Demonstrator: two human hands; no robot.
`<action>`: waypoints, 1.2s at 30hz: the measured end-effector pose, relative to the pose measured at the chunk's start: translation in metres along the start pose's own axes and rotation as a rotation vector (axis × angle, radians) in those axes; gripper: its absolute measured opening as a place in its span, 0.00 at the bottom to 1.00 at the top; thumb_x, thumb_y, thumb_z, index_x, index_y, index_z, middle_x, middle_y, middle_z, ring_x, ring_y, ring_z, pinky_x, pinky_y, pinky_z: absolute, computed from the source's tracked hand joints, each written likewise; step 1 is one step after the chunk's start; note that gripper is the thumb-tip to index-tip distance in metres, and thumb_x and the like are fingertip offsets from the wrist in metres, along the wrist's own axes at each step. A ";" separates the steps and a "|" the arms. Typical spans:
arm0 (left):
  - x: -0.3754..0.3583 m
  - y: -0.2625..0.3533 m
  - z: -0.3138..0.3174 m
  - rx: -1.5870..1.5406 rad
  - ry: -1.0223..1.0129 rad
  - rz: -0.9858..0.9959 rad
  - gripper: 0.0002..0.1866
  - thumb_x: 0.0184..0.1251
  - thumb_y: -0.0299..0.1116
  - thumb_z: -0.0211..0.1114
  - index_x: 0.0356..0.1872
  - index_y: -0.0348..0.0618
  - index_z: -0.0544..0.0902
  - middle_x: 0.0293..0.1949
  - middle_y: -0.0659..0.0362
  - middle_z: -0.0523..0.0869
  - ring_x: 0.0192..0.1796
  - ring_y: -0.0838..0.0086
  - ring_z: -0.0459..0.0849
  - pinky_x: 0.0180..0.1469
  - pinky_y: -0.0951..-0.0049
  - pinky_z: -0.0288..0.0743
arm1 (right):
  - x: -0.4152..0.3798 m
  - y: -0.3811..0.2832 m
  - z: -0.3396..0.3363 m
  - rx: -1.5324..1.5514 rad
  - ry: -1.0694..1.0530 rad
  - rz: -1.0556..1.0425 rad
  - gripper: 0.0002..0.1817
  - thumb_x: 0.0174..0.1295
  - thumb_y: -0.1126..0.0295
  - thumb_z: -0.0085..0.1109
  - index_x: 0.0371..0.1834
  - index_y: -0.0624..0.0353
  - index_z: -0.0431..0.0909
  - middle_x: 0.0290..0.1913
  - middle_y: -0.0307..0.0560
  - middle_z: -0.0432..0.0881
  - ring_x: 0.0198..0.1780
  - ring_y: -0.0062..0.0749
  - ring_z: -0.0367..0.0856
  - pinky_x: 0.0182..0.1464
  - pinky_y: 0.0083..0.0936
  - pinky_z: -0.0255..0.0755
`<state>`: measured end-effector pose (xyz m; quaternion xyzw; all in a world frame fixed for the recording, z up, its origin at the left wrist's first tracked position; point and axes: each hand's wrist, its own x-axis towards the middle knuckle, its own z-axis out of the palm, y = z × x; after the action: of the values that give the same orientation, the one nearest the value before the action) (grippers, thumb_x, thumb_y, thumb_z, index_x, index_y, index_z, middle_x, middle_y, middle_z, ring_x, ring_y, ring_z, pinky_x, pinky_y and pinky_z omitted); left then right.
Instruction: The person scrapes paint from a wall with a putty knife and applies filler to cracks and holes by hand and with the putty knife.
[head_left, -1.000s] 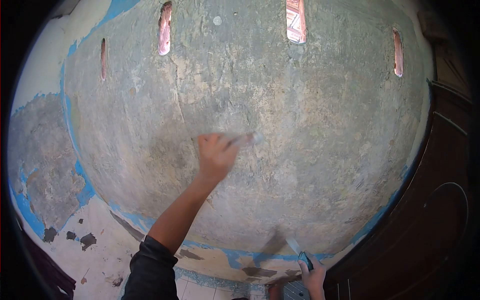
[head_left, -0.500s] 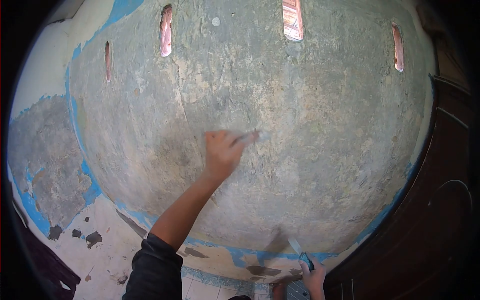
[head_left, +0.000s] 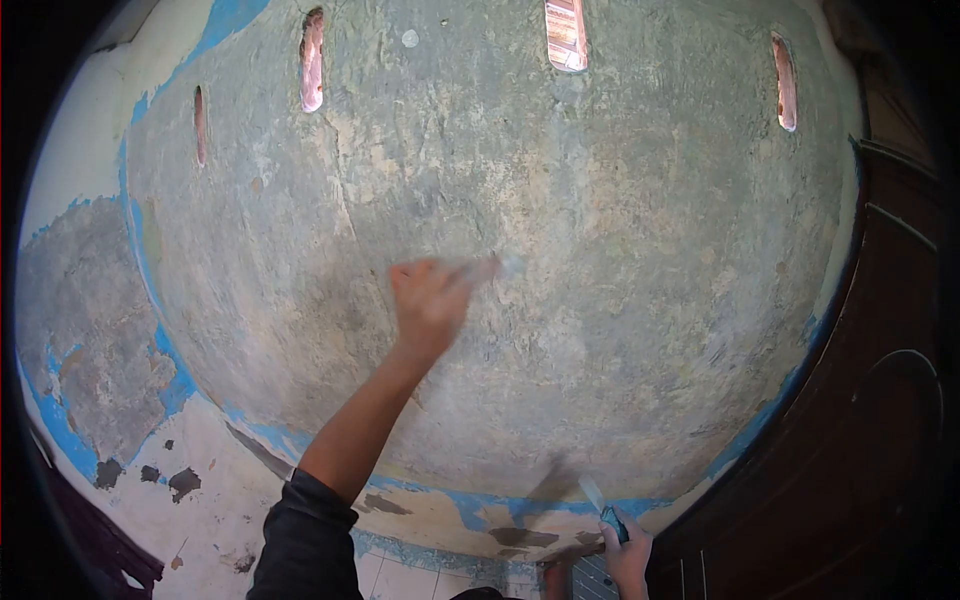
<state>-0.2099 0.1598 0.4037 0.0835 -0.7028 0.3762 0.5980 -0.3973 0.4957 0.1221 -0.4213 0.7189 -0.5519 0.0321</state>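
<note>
Left arm: I see the left hand [head_left: 428, 305] raised to the middle of the wall [head_left: 620, 260], forearm bare and stretched up from a dark sleeve [head_left: 300, 540] pushed back to the elbow.
Left fingers: curled into a closed grip around the handle of a pale tool [head_left: 485, 268]; motion blur hides each finger's exact placing.
Left tool: it sticks out to the right of the knuckles, its far end laid against the grey-green plaster; too smeared for me to say what sort of blade it carries.
Right arm: the right hand [head_left: 628, 560] sits low at the bottom edge of my view, near the dark wooden door [head_left: 880, 400], wrist cut off by the frame.
Right fingers: wrapped shut around the dark handle of a scraper [head_left: 600, 505].
Scraper: its light blade angles up and to the left out of the fist, the tip at the blue paint band [head_left: 480, 505] along the foot of the scraped patch; I cannot tell whether the tip touches.
Wall: bare mottled plaster edged with leftover blue paint, four narrow vent slots [head_left: 312, 60] across the top, flaking cream paint to the lower left.
Writing: no lettering or brand is readable on either tool, the wall or the door.
</note>
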 end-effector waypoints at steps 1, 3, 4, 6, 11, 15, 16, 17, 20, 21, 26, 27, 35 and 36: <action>-0.001 -0.006 0.004 0.020 0.036 -0.071 0.16 0.60 0.27 0.70 0.47 0.59 0.91 0.41 0.72 0.89 0.40 0.78 0.80 0.47 0.68 0.60 | -0.002 0.002 0.000 0.002 0.009 -0.006 0.20 0.59 0.72 0.71 0.54 0.69 0.84 0.43 0.66 0.89 0.44 0.50 0.92 0.48 0.34 0.81; -0.005 -0.004 0.006 -0.019 0.008 -0.066 0.17 0.60 0.27 0.70 0.48 0.59 0.91 0.42 0.72 0.88 0.41 0.78 0.80 0.48 0.68 0.60 | -0.003 0.010 0.000 0.003 0.024 -0.026 0.21 0.60 0.71 0.70 0.56 0.67 0.84 0.44 0.65 0.89 0.43 0.54 0.92 0.46 0.36 0.83; -0.009 0.005 0.003 -0.077 -0.053 0.012 0.17 0.60 0.27 0.69 0.49 0.59 0.90 0.43 0.72 0.88 0.41 0.78 0.79 0.48 0.68 0.60 | -0.004 0.015 0.001 -0.001 0.027 -0.019 0.20 0.60 0.72 0.70 0.56 0.68 0.84 0.43 0.65 0.89 0.43 0.51 0.91 0.47 0.35 0.82; -0.019 0.016 -0.003 -0.149 -0.137 0.125 0.16 0.60 0.27 0.69 0.49 0.59 0.90 0.43 0.72 0.87 0.41 0.77 0.79 0.48 0.68 0.61 | -0.007 0.020 0.003 -0.009 0.038 -0.004 0.19 0.60 0.74 0.69 0.54 0.71 0.84 0.41 0.65 0.89 0.42 0.45 0.91 0.49 0.33 0.80; -0.033 0.010 -0.008 -0.083 -0.068 0.019 0.15 0.60 0.26 0.72 0.46 0.58 0.91 0.41 0.71 0.88 0.42 0.77 0.80 0.49 0.68 0.62 | -0.015 0.016 0.004 -0.019 0.112 -0.006 0.19 0.63 0.74 0.66 0.56 0.71 0.81 0.39 0.63 0.88 0.42 0.46 0.91 0.49 0.33 0.80; -0.035 -0.021 -0.015 0.051 0.025 -0.145 0.13 0.59 0.26 0.73 0.44 0.56 0.92 0.40 0.70 0.88 0.41 0.75 0.80 0.49 0.66 0.61 | -0.024 0.009 0.003 -0.085 0.173 0.033 0.19 0.64 0.76 0.63 0.57 0.72 0.79 0.38 0.63 0.87 0.42 0.47 0.90 0.49 0.34 0.79; -0.036 -0.034 -0.016 0.067 0.047 -0.154 0.13 0.58 0.27 0.74 0.44 0.56 0.92 0.40 0.71 0.87 0.41 0.75 0.80 0.48 0.67 0.60 | -0.024 0.006 0.003 -0.088 0.181 0.087 0.18 0.64 0.76 0.63 0.57 0.72 0.78 0.39 0.63 0.87 0.42 0.47 0.90 0.49 0.34 0.79; -0.037 -0.046 -0.018 0.086 0.068 -0.164 0.13 0.58 0.27 0.75 0.44 0.56 0.92 0.40 0.72 0.87 0.41 0.75 0.79 0.48 0.67 0.59 | -0.024 0.003 0.004 -0.090 0.187 0.139 0.18 0.65 0.76 0.62 0.57 0.72 0.78 0.39 0.64 0.87 0.42 0.48 0.89 0.49 0.34 0.79; -0.038 -0.077 -0.029 0.127 0.084 -0.131 0.14 0.57 0.28 0.76 0.45 0.54 0.91 0.40 0.71 0.87 0.41 0.74 0.80 0.49 0.65 0.59 | -0.018 -0.010 0.012 -0.101 0.244 0.118 0.20 0.64 0.75 0.63 0.59 0.71 0.78 0.42 0.67 0.86 0.45 0.58 0.88 0.49 0.40 0.79; -0.040 -0.087 -0.033 0.132 0.080 -0.125 0.14 0.57 0.27 0.76 0.45 0.54 0.91 0.41 0.71 0.87 0.42 0.74 0.80 0.49 0.65 0.59 | -0.015 -0.016 0.017 -0.107 0.268 0.085 0.20 0.64 0.75 0.64 0.59 0.70 0.78 0.43 0.69 0.86 0.46 0.63 0.88 0.49 0.42 0.79; -0.053 -0.135 -0.053 0.135 0.052 -0.087 0.17 0.57 0.25 0.75 0.47 0.54 0.91 0.42 0.70 0.87 0.43 0.73 0.80 0.51 0.63 0.60 | 0.012 -0.060 0.062 -0.144 0.353 -0.067 0.22 0.63 0.75 0.68 0.59 0.69 0.78 0.41 0.63 0.86 0.40 0.48 0.86 0.48 0.36 0.78; -0.055 -0.144 -0.058 0.129 0.040 -0.076 0.17 0.56 0.25 0.76 0.48 0.55 0.91 0.42 0.70 0.87 0.43 0.73 0.80 0.51 0.63 0.60 | 0.018 -0.077 0.073 -0.137 0.357 -0.093 0.22 0.63 0.75 0.69 0.60 0.69 0.78 0.41 0.63 0.86 0.40 0.48 0.86 0.48 0.36 0.77; -0.084 -0.211 -0.080 0.020 0.021 0.051 0.21 0.53 0.25 0.76 0.49 0.58 0.89 0.42 0.71 0.86 0.43 0.75 0.80 0.51 0.65 0.60 | 0.069 -0.200 0.157 -0.084 0.289 -0.374 0.20 0.65 0.70 0.70 0.58 0.67 0.80 0.46 0.62 0.87 0.44 0.50 0.88 0.47 0.36 0.79; -0.087 -0.217 -0.081 0.013 0.018 0.083 0.21 0.53 0.25 0.76 0.50 0.58 0.89 0.43 0.71 0.86 0.44 0.75 0.80 0.51 0.65 0.61 | 0.074 -0.215 0.166 -0.091 0.308 -0.409 0.20 0.65 0.71 0.70 0.58 0.67 0.81 0.45 0.61 0.87 0.43 0.51 0.88 0.46 0.36 0.79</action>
<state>-0.0003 0.0289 0.4185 0.0549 -0.6977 0.4060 0.5877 -0.2371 0.3129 0.2649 -0.4697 0.6394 -0.5717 -0.2089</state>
